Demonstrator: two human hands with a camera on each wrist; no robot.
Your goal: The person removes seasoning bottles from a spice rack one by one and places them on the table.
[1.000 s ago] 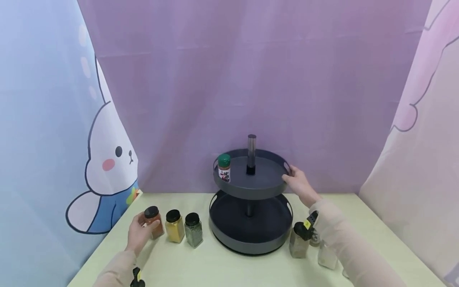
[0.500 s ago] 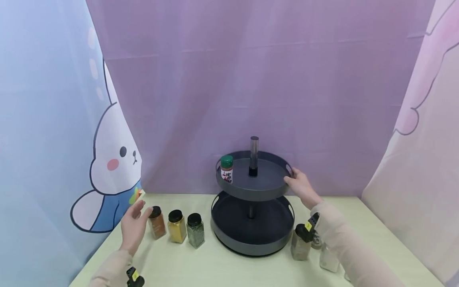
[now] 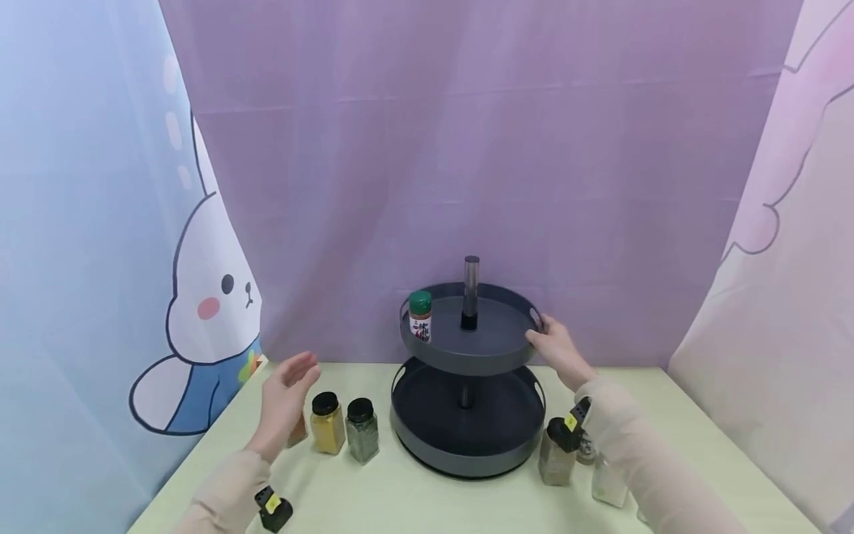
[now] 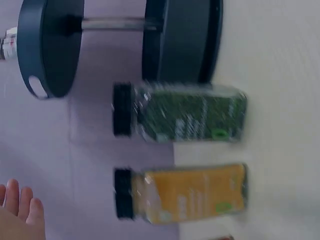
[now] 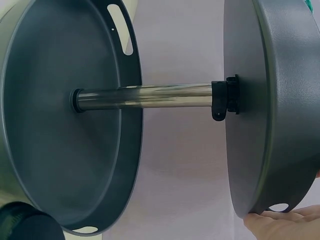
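Observation:
My left hand [image 3: 283, 404], empty and with its fingers extended, is raised in front of a jar of reddish spice [image 3: 299, 432] and hides most of it. To the right of that jar stand a black-lidded jar of yellow spice [image 3: 328, 432] and a jar of dried green herbs [image 3: 363, 439]; both show large in the left wrist view. A dark grey two-tier round rack [image 3: 467, 361] stands mid-table. My right hand [image 3: 559, 350] grips its upper tray's rim by the right handle slot, thumb on the near side. A green-capped spice bottle [image 3: 420, 319] stands on this tray's left side.
The rack's lower tray [image 3: 427, 415] sits close to the table. Right of it, partly hidden by my right sleeve, are a jar of brownish-grey spice [image 3: 557, 460], a pale jar [image 3: 608, 482] and other containers. A purple curtain [image 3: 467, 148] hangs behind the table.
My left hand has let go of the reddish spice jar, lifted away, then swung right across it. The jar stays on the table. My right hand keeps hold of the upper tray.

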